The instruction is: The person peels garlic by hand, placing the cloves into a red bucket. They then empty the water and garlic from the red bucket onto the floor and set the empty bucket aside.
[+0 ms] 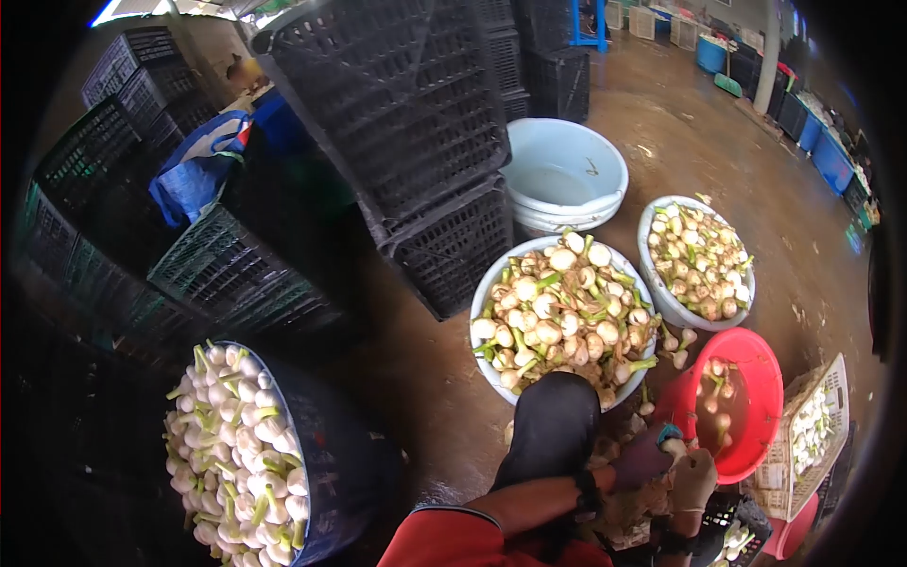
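Low at the right, beside the red basin (774, 373), my two hands are close together. My left hand (641, 461), in a dark purplish glove, is closed around a pale garlic bulb (674, 448); a small teal item (669, 432) shows at its fingers. My right hand (695, 478), in a light glove, is closed next to the bulb, and what it grips is hidden. Several bulbs (723, 425) lie in brownish water inside the red basin. In front of my dark-clad knee (557, 416) stands a tub (479, 331) heaped with unpeeled, soil-stained garlic.
Another full garlic tub (652, 269) and stacked pale-blue tubs (567, 203) stand ahead. Black crates (416, 113) rise left of them. Cleaned white garlic (241, 454) fills a dark barrel at lower left. A cream basket (775, 463) sits at right. The floor (661, 142) looks wet.
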`<move>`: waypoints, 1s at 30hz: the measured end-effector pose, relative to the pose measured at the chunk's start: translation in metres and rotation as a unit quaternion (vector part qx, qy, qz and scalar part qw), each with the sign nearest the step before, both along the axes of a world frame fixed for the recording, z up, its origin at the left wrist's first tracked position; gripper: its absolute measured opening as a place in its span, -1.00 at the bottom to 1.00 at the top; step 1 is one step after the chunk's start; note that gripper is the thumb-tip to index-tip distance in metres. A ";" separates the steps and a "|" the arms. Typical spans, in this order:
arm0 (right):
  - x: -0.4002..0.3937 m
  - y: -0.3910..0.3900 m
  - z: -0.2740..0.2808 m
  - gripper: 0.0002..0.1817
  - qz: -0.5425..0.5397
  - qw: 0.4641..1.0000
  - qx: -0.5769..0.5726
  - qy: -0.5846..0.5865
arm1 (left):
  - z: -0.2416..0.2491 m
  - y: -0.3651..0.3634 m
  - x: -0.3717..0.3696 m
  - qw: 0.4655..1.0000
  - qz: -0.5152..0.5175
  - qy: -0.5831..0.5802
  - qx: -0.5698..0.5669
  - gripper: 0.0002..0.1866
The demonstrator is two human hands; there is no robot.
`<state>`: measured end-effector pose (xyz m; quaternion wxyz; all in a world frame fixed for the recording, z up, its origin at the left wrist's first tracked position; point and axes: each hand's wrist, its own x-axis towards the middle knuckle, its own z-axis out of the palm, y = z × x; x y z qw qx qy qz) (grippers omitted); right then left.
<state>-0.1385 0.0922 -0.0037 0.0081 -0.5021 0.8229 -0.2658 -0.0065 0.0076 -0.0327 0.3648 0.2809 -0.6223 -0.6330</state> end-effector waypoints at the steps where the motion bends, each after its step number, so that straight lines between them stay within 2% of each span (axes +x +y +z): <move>1: -0.012 0.001 -0.004 -0.94 0.028 0.997 -0.015 -0.067 | 0.002 -0.002 0.004 0.990 -0.058 0.057 0.113 -0.55; 2: -0.022 0.003 -0.010 -0.94 0.031 0.997 -0.017 -0.068 | 0.005 -0.003 0.007 0.961 -0.116 0.114 0.223 -0.55; 3: -0.027 0.004 -0.008 -0.91 0.003 0.974 -0.013 -0.228 | 0.003 -0.006 0.007 0.962 -0.114 0.113 0.221 -0.55; 4: -0.032 0.006 -0.006 -0.87 -0.025 0.925 -0.007 -0.380 | 0.002 -0.009 0.006 0.952 -0.139 0.146 0.232 -0.56; 6: -0.045 0.016 -0.017 -0.84 -0.060 0.913 0.016 -0.402 | 0.004 -0.009 0.005 0.939 -0.163 0.181 0.243 -0.58; 7: -0.055 0.023 -0.032 -0.85 -0.030 0.969 0.035 -0.241 | 0.013 -0.008 0.006 0.915 -0.165 0.225 0.292 -0.63; 8: -0.061 0.031 -0.041 -0.86 0.000 0.996 0.052 -0.073 | 0.017 -0.007 0.007 0.886 -0.167 0.267 0.340 -0.67; 9: -0.062 0.039 -0.042 -0.86 -0.002 0.996 0.053 -0.072 | 0.014 -0.005 0.005 0.885 -0.169 0.267 0.342 -0.67; 11: -0.066 0.047 -0.043 -0.84 -0.059 0.964 0.255 0.047 | 0.008 -0.004 0.005 0.876 -0.168 0.272 0.361 -0.70; 12: -0.064 0.045 -0.035 -0.84 -0.060 0.964 0.256 0.047 | -0.001 -0.005 0.003 0.876 -0.168 0.272 0.362 -0.70; 14: -0.048 0.034 -0.003 -0.87 0.083 0.992 0.069 -0.071 | -0.022 0.000 -0.007 0.859 -0.141 0.242 0.428 -0.70; 15: -0.026 0.026 0.018 -0.87 0.096 0.985 -0.007 -0.142 | -0.018 -0.002 -0.003 0.879 -0.147 0.179 0.417 -0.67; 18: -0.002 0.010 0.032 -0.89 0.112 0.990 -0.028 -0.074 | 0.014 -0.008 0.014 0.859 -0.191 0.151 0.451 -0.71; 19: -0.003 0.009 0.027 -0.91 0.109 0.993 -0.026 -0.029 | 0.008 -0.005 0.011 0.859 -0.189 0.151 0.451 -0.71; 20: -0.001 0.009 0.028 -0.91 0.109 0.993 -0.025 -0.030 | 0.000 -0.001 0.007 0.935 -0.169 0.143 0.278 -0.71; 21: 0.002 0.010 0.030 -0.92 0.114 0.993 -0.016 -0.006 | 0.001 0.003 0.006 0.976 -0.144 0.130 0.096 -0.72; 22: 0.005 0.012 0.033 -0.93 0.117 0.993 -0.005 0.020 | 0.002 0.005 0.006 0.975 -0.146 0.131 0.101 -0.72; 23: 0.010 0.013 0.036 -0.93 0.115 0.993 0.000 0.022 | 0.001 0.003 0.005 0.942 -0.181 0.140 0.247 -0.70; 24: 0.017 0.012 0.038 -0.96 0.098 0.994 -0.012 0.036 | 0.003 0.001 0.004 0.885 -0.213 0.144 0.387 -0.69; 28: 0.021 0.011 0.034 -0.94 0.048 0.995 0.004 0.084 | 0.001 0.001 0.004 0.889 -0.236 0.136 0.368 -0.68; 30: 0.022 0.007 0.029 -0.90 0.025 0.998 -0.013 0.059 | 0.003 0.001 0.004 0.899 -0.225 0.123 0.354 -0.67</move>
